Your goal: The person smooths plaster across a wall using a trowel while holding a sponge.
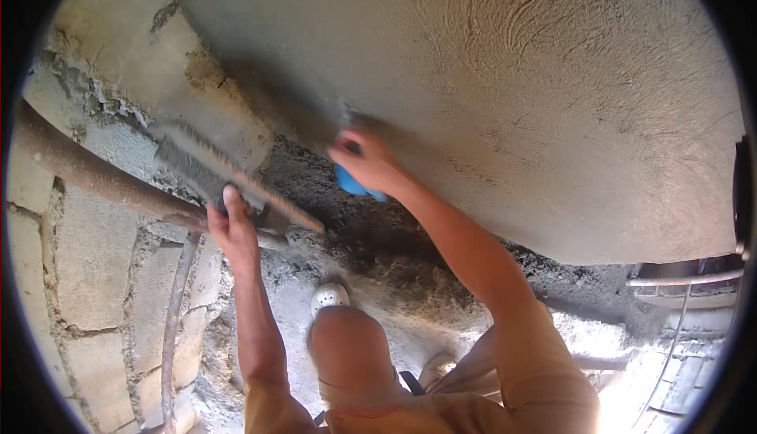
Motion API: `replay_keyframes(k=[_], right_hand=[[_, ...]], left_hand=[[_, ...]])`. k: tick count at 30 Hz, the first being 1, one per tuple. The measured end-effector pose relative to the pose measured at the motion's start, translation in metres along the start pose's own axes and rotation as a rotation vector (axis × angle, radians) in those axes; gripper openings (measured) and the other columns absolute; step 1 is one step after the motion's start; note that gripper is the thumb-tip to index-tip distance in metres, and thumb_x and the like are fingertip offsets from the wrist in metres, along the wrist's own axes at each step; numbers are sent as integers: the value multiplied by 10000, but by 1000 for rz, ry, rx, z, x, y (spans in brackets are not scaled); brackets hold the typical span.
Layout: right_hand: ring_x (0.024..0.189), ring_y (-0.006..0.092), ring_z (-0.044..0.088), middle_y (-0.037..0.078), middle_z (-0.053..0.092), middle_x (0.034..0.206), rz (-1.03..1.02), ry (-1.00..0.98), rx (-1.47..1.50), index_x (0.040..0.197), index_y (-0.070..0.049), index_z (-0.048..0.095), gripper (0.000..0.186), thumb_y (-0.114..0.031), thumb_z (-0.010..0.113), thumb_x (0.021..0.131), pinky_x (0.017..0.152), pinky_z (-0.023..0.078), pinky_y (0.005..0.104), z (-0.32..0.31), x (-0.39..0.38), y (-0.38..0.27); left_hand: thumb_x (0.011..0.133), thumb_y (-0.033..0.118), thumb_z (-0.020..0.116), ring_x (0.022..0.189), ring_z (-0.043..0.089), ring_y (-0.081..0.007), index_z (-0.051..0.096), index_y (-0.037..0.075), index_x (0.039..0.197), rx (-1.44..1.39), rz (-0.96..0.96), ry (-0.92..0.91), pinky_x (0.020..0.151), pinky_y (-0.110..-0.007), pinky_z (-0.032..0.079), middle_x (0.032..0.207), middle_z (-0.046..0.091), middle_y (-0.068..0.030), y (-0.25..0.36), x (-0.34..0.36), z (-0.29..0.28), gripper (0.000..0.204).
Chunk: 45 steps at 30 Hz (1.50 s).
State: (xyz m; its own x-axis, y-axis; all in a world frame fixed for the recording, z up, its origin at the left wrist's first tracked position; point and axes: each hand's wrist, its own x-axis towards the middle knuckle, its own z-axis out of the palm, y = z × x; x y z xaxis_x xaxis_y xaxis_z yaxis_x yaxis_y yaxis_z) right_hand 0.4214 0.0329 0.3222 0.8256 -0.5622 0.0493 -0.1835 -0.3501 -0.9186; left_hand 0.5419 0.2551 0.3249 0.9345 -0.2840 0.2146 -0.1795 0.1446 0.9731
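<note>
Plaster covers the big grey wall [552, 95], still wet and swirly. Right hand [364, 162], near the middle, curls tight around a blue float [355, 185] and presses it flat on the wall to smooth it. Left hand [233, 225], at eight o'clock, grips a wooden hawk board [225, 178] loaded with mortar, kept close for scooping. Fingers hide most of the float. One white shoe [330, 296] peeks out at six o'clock.

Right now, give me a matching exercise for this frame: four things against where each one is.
Things:
1. left hand
2. right hand
3. pipe
4. shoe

Places:
A. on the ground below the knee
B. holding a blue float against the plaster
C. running along the block wall
D. gripping a long board

Pairs: 1-D, 2-B, 3-C, 4-A
</note>
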Motion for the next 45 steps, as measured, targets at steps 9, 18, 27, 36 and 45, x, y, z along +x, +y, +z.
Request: replay_keyframes(k=[9,18,27,36,45], right_hand=[[788,114,573,33,633,839,506,-50,117,956,-75,636,242,-276,733,863,714,474,302,-84,-257,89],[751,102,570,39,632,820,543,-23,221,959,-55,638,253,-208,773,809,654,469,284,-77,-332,79],[727,67,547,0,625,798,510,-34,150,970,-44,630,227,-156,759,820,644,463,253,-70,-276,85],[740,144,614,62,643,818,551,-56,125,979,-37,637,311,-190,789,754,669,491,292,-69,-306,68],[744,167,629,82,653,827,522,-155,79,958,-57,650,282,-157,807,746,660,495,306,-74,-338,55]], left_hand=[[956,368,646,662,504,-75,595,60,912,186,166,-120,604,-260,430,759,586,13,-40,178,83,316],[971,280,634,809,584,-105,552,4,1126,163,112,-375,738,-262,495,931,633,-8,-232,138,52,327],[925,387,649,580,609,-258,357,-165,1374,289,601,-293,547,-358,482,653,601,-188,-54,13,196,769],[959,302,653,690,575,-87,576,62,932,173,318,-329,646,-263,472,760,630,1,-82,193,97,253],[978,211,614,1057,546,-151,458,16,1332,-26,25,-524,923,-304,471,1182,577,-45,-225,66,117,433]])
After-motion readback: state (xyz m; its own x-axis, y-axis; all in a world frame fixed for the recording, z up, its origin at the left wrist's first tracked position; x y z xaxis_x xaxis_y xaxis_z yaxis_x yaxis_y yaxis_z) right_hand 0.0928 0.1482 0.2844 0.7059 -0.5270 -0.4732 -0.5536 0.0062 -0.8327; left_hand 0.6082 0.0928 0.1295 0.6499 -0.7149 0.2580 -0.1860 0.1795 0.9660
